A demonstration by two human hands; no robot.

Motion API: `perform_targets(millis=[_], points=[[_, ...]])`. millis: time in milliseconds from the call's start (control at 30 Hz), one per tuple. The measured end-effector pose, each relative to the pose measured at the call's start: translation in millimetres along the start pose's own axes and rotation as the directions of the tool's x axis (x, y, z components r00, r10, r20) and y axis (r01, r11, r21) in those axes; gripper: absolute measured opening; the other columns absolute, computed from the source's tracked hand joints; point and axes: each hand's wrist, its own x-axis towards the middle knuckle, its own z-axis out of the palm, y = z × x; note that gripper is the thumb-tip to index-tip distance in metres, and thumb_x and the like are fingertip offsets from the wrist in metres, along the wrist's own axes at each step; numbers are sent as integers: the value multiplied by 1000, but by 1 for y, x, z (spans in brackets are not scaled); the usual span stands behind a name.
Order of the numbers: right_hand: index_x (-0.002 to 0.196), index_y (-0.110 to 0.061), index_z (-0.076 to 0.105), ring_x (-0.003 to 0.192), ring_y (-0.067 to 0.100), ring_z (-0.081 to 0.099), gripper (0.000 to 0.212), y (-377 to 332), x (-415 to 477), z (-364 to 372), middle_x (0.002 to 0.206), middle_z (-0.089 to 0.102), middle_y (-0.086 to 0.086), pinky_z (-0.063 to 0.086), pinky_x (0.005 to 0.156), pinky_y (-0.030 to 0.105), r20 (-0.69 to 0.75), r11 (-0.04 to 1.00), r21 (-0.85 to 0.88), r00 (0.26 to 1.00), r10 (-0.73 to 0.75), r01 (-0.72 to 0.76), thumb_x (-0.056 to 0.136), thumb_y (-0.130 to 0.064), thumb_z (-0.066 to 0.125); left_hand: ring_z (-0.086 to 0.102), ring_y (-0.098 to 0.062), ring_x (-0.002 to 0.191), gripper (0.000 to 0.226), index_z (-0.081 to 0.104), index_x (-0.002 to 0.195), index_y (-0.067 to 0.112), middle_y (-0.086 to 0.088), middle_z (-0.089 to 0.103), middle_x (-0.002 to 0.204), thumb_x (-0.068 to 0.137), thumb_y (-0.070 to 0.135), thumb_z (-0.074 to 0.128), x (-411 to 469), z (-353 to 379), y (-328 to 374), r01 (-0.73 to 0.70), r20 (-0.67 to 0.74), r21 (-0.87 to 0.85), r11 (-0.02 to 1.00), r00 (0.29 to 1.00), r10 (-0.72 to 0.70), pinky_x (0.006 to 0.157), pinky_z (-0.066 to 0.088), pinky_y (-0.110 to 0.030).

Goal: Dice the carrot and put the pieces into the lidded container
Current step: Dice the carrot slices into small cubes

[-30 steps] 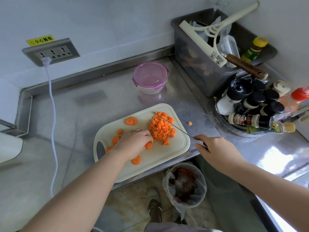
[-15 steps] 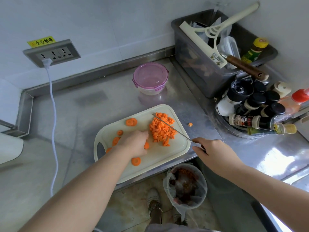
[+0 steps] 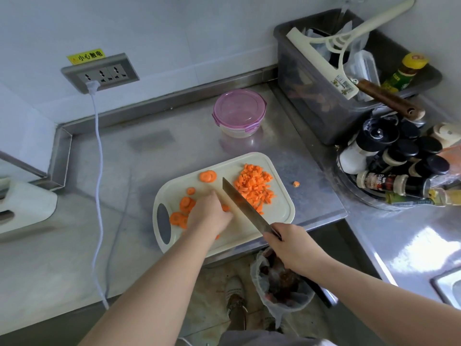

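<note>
Two hands work over the cutting board (image 3: 279,216) in the head view. Your left hand (image 3: 210,216) curls its fingers down on carrot slices (image 3: 185,204). Your right hand (image 3: 291,245) grips the knife (image 3: 245,208), blade angled between that hand and the diced carrot pile (image 3: 254,186). The lidded container (image 3: 239,112) sits closed on the tabletop (image 3: 149,171) behind the board.

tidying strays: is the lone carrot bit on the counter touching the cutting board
Apart. The head view shows a strip of bare steel counter between the carrot bit and the cutting board's right edge.
</note>
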Motion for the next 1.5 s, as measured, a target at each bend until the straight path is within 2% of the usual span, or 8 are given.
perform_targets(millis=[233, 400, 567, 800, 933, 1100, 1300, 1500], points=[[71, -18, 43, 58, 16, 47, 33, -5, 4, 11, 67, 52, 1, 37, 56, 29, 29, 999, -33, 1000, 7, -6, 100, -31, 40, 60, -20, 89, 22, 66, 108, 10, -8, 68, 106, 90, 21, 61, -5, 3, -5, 104, 83, -263, 959, 993, -85, 68, 48, -28], [82, -15, 52, 73, 22, 58, 27, -5, 6, 11, 78, 60, 4, 45, 63, 33, 31, 997, -72, 999, -11, 13, 101, -31, 40, 68, -24, 93, 31, 66, 110, 8, -11, 72, 97, 82, 19, 71, -8, 19, -3, 204, 114, -499, 842, 979, -170, 86, 55, -39], [72, -22, 41, 70, 21, 52, 31, -4, 7, 9, 72, 53, -1, 39, 59, 31, 45, 989, -140, 999, -31, 37, 101, -31, 40, 70, -22, 83, 2, 68, 83, 13, -12, 74, 82, 85, 13, 69, -7, 23, -6, 220, 140, -624, 750, 976, -169, 88, 55, -40], [100, -14, 55, 77, 21, 59, 27, -3, 7, 17, 88, 62, 3, 54, 75, 41, 45, 980, -186, 997, -59, 66, 102, -32, 34, 71, -25, 81, 19, 61, 71, 18, -10, 70, 73, 83, 6, 69, -5, 24, -7, 263, 176, -702, 662, 965, -197, 87, 55, -39], [98, -16, 51, 74, 22, 60, 26, -3, 10, 19, 85, 62, 4, 54, 71, 42, 54, 971, -229, 997, -64, 75, 103, -31, 31, 70, -20, 72, 8, 65, 87, 7, -9, 68, 70, 82, 2, 68, -5, 27, -8, 301, 204, -760, 575, 952, -228, 75, 58, -31], [101, -19, 50, 69, 24, 56, 23, -6, 7, 9, 78, 59, 4, 49, 63, 40, -23, 967, -231, 994, -111, 103, 103, -30, 29, 64, -8, 54, 14, 61, 74, 11, -6, 66, 66, 84, 3, 67, -5, 26, -8, 319, 220, -785, 531, 945, -242, 50, 51, -15], [122, -21, 46, 76, 26, 60, 27, -11, -3, 15, 88, 62, 4, 51, 68, 40, -19, 947, -290, 988, -153, 141, 102, -29, 29, 67, -33, 76, 18, 60, 66, 6, -13, 66, 67, 80, -2, 68, -2, 27, -7, 347, 247, -794, 500, 935, -256, 82, 57, -45], [123, -20, 45, 75, 27, 62, 28, -8, -3, 21, 89, 63, 6, 52, 66, 41, -22, 936, -331, 991, -132, 118, 102, -26, 29, 71, -29, 80, 19, 62, 66, 13, -9, 69, 68, 79, 3, 70, -2, 28, -9, 338, 240, -782, 523, 939, -246, 85, 57, -41]])
